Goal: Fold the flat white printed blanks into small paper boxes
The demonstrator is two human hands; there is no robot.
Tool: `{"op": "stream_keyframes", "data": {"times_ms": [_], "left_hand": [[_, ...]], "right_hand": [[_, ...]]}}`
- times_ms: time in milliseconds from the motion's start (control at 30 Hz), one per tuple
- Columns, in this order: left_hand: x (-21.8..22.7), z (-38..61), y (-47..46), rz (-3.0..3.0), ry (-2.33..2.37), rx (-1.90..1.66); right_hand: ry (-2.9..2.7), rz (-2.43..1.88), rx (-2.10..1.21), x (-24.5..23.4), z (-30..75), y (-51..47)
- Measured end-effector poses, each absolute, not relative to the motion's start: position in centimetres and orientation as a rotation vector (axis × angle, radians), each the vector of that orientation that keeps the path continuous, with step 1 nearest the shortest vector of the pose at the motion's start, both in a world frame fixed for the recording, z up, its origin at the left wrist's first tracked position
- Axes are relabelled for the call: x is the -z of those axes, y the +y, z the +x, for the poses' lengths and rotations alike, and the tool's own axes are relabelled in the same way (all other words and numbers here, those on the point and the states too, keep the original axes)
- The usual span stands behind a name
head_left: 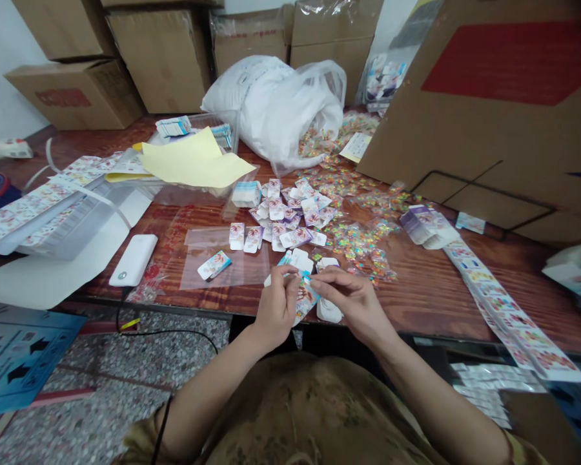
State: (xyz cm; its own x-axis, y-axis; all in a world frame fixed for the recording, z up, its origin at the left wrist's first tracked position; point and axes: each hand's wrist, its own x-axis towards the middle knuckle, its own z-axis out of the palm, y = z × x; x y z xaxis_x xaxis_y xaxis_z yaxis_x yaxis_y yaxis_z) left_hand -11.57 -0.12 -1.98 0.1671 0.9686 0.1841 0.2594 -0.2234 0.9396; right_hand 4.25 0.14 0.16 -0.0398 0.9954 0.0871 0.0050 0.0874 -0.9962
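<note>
At the table's front edge, my left hand (pixel 277 305) and my right hand (pixel 357 302) meet with fingers pinched together. Between their fingertips is a small blue-and-white carton (pixel 306 276), mostly covered by the fingers. Right below it lie printed flat cartons (pixel 304 305), and a stack of white-backed carton blanks (pixel 329 311) sits beside my right hand. Just beyond are a heap of small purple-and-white cartons (pixel 290 213) and many clear sachets of colourful bits (pixel 358 242). One blue-ended carton (pixel 214 265) rests on a clear plastic sheet to the left.
A large white sack (pixel 271 103) spills sachets at the back. The large cardboard box (pixel 484 129) stands at right, near a long printed strip (pixel 498 297). Yellow paper (pixel 193 161), a white power bank (pixel 133 259) with a cable, and printed sheets (pixel 43 200) lie left.
</note>
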Motion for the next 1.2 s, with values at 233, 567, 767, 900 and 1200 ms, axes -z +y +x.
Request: {"op": "stream_keyframes", "data": {"times_ms": [233,567,767,900,1200], "left_hand": [[1.9,-11.5,0.0,1.626,1.193,-1.094],[1.8,-12.2,1.2,1.499,1.279,-1.187],[3.3,-12.7,3.1,1.827,1.727,-0.937],[4.9,-12.9,3.2,2.05,1.846,-0.535],[5.2,-12.4,2.8,2.131,1.896,-0.303]], "right_hand": [[-1.339,-1.114,-1.103,-0.5,4.3,0.4],[-1.409,-1.118,-1.116,0.4,3.2,1.9],[-1.376,-1.375,-0.736,1.2,4.3,10.4],[-1.967,-1.603,-0.312,3.4,4.2,9.0],[-2.34,-1.616,0.097,6.4,2.4,3.4]]}}
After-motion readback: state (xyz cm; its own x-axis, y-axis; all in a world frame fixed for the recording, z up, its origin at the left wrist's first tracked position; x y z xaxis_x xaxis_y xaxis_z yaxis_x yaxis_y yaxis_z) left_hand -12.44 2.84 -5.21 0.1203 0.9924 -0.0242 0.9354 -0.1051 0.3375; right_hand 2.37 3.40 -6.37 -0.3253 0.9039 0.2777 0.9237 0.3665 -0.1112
